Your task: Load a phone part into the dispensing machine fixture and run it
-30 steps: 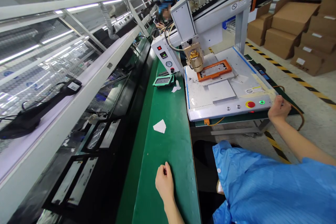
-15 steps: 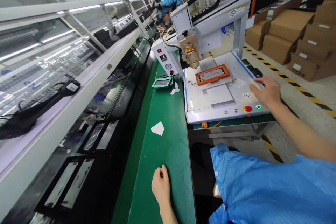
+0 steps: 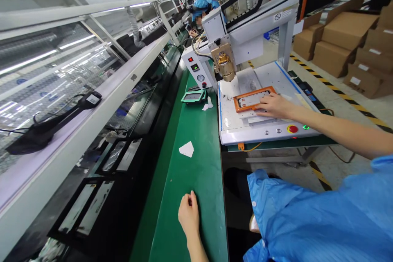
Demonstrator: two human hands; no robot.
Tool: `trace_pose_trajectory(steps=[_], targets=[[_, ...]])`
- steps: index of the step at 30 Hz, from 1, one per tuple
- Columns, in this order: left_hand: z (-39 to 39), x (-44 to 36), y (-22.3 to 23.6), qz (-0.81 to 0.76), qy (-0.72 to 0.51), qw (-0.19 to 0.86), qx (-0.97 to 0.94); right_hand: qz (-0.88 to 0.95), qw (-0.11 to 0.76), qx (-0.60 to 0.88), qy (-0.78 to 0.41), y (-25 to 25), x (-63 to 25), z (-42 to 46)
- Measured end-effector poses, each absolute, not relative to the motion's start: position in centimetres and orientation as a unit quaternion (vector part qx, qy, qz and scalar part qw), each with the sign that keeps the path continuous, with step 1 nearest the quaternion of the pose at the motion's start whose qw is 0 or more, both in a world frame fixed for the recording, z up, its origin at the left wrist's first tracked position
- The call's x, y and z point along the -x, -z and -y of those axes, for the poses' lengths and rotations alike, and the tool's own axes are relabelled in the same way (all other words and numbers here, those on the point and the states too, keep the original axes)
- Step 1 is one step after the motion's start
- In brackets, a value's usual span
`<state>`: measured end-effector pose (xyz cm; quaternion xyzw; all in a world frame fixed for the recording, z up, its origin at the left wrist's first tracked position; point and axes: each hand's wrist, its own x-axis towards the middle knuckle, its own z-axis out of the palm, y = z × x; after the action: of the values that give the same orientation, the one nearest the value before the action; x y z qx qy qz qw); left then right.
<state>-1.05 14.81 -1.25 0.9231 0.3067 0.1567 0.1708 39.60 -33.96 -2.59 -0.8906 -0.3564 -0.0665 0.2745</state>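
Observation:
My right hand reaches onto the bench-top machine and grips the near right part of an orange rectangular fixture. A thin grey and white panel with small cutouts sits inside the fixture; my fingers cover its right end. Behind the fixture, the brass-coloured machine head hangs over the white bed. My left hand rests on the green bench, curled into a loose fist, with nothing visible in it. An angular piece of white paper lies beyond it.
A green fixture and a crumpled white scrap lie beside the machine's control box. A red stop button is on the machine's front edge. Black trays line the left side. Cardboard boxes stand at right. A co-worker sits farther along.
My right hand has moved left from the machine's right edge onto the orange fixture. The fixture sits slightly closer to me on the machine. My left hand has stayed in place.

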Motion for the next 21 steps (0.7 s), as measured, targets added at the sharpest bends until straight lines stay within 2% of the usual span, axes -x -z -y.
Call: trace_pose_trajectory(steps=[4,9,12,15,17,21], targets=[[-14.6,0.9,1.3,-0.309,-0.158,0.172,-0.922,0.361,0.232,0.901,0.059,0.7,-40.5,33.3],[-14.7,1.1,1.2,-0.305,-0.152,0.170,-0.925,0.462,0.161,0.872,-0.009,-1.7,-42.6,31.1],[-14.9,1.3,1.3,-0.301,-0.146,0.169,-0.927,0.486,0.178,0.854,-0.049,-2.6,-43.8,31.1],[-14.9,1.3,1.4,-0.301,-0.143,0.169,-0.928,0.420,0.268,0.867,-0.033,-4.4,-45.5,32.3],[-14.9,1.3,1.5,-0.304,-0.143,0.167,-0.927,0.351,0.296,0.888,0.016,-6.4,-47.0,33.0],[-14.9,1.3,1.6,-0.304,-0.138,0.162,-0.929,0.212,0.234,0.947,0.063,-10.4,-49.6,32.2]])
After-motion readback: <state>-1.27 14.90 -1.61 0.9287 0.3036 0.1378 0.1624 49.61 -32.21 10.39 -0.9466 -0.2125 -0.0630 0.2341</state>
